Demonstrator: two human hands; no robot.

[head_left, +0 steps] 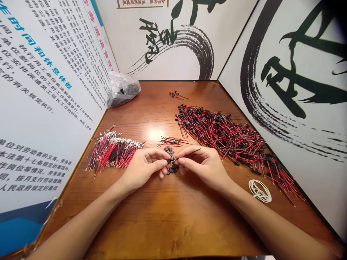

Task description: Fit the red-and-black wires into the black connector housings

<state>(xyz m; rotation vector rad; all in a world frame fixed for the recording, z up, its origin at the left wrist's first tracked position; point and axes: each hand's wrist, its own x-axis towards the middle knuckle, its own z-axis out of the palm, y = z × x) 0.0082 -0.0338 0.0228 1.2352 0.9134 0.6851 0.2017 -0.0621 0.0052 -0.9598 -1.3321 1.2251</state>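
Note:
Over the middle of the table, my two hands meet fingertip to fingertip. My left hand [143, 168] pinches a small black connector housing [169, 161] between thumb and forefinger. A short black wire [197, 150] is pinched in my right hand [204, 166], its near end at the housing; whether it is inside, I cannot tell. Beneath the fingers lies a small heap of black connector housings [172, 169], partly hidden by them. Just beyond the hands, several loose red and black wires [173, 141] lie on the wood.
A bundle of red and black wires with pale ends [115, 151] lies left. Wires with black connectors [219, 133] form a large pile right, with a small group [177, 95] behind. A clear plastic bag [124, 90] stands back left; pale rubber bands [259, 190] lie right. Printed panels [173, 65] enclose the table.

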